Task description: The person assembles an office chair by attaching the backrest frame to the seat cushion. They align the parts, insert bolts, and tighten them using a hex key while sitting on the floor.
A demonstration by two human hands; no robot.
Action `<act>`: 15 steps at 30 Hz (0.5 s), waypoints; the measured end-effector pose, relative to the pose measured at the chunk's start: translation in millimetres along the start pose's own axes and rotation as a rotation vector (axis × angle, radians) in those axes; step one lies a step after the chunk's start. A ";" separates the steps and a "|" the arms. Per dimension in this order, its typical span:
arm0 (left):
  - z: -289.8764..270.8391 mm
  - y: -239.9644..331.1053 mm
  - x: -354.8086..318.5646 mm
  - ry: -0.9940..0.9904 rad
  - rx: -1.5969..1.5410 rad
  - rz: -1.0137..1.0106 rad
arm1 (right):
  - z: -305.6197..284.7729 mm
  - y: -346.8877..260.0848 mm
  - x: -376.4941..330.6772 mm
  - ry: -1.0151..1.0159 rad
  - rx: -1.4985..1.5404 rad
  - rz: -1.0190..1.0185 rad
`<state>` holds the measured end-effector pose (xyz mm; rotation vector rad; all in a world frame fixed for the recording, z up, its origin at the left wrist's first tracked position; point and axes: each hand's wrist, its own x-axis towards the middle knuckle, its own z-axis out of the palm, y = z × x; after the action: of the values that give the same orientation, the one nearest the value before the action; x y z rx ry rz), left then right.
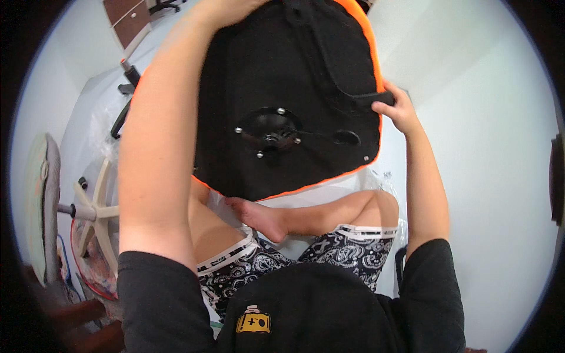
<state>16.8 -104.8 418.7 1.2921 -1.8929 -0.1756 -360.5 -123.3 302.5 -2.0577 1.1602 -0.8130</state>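
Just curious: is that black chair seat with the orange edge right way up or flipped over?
Flipped: the black chair seat with orange edge shows its underside, with the round metal mounting plate facing up.

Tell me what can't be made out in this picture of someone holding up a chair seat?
Head view only:
- Left hand: its fingers pass over the top edge of the black seat and the picture's rim, so the grip is hidden.
- Seat's upper face: turned away; only the underside with its round metal plate shows.
- Right hand: its fingertips curl around the seat's orange edge.
- White star base: partly behind the left arm.

free: bare floor (482, 176) at right | blocked: left by star base (100, 215), plastic wrap (103, 126)
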 end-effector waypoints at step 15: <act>-21.9 -17.5 -15.2 -0.109 -0.299 0.015 | 5.9 3.4 47.3 -0.024 -0.232 -0.263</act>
<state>46.5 -93.4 415.7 1.0836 -1.8815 -0.5107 -337.8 -165.2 306.0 -2.4422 1.0233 -0.8039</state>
